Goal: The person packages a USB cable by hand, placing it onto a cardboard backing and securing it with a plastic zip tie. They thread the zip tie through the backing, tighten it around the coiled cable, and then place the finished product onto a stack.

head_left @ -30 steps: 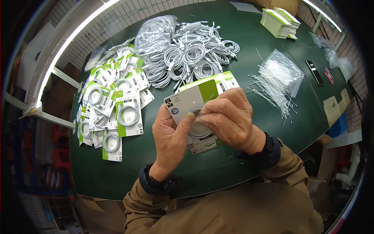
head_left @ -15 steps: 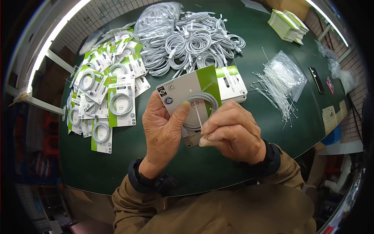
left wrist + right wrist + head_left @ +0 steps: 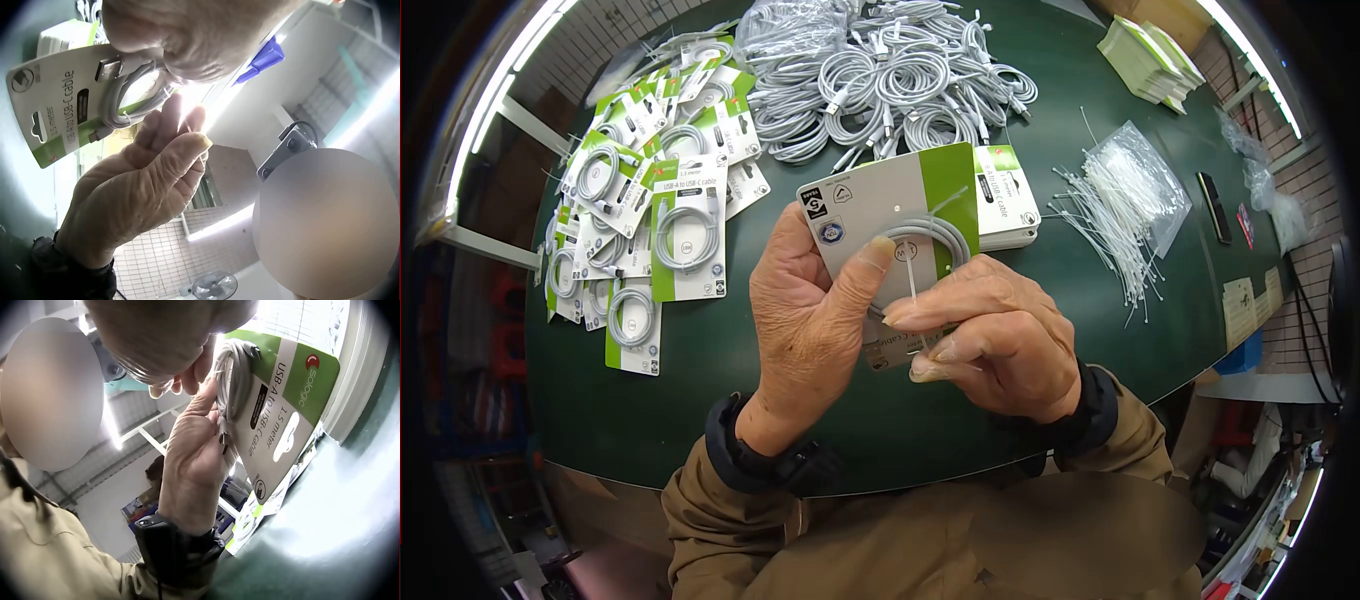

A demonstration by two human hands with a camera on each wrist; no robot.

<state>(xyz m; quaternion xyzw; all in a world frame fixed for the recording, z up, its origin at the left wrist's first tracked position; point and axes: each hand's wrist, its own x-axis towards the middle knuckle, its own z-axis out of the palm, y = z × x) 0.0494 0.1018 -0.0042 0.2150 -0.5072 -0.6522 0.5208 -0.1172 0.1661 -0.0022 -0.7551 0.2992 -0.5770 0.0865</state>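
Observation:
My left hand (image 3: 805, 310) grips a green-and-white cable card (image 3: 862, 205), thumb pressed on the coiled grey USB cable (image 3: 945, 237) lying against it. A thin white cable tie (image 3: 911, 272) runs from the coil's middle to my right hand (image 3: 1015, 340), whose fingers pinch it near the card's lower edge. Another thin tail slants over the green band. In the left wrist view, the card's printed side (image 3: 53, 103) and the cable's USB plug (image 3: 109, 68) show. From the right wrist, the coil (image 3: 235, 378) is beside my left thumb.
Finished-looking carded cables (image 3: 690, 240) overlap on the left. Loose coiled cables (image 3: 900, 80) heap at the back beside a plastic bag (image 3: 790, 40). White cable ties (image 3: 1105, 225) spill from a clear bag on the right. Cards (image 3: 1005, 200) stack behind my hands, more (image 3: 1150, 60) at far right.
My right hand has drawn back from the coil, down and toward me, with the white tie now showing stretched between coil and fingers. My left hand has shifted slightly left, still gripping the card.

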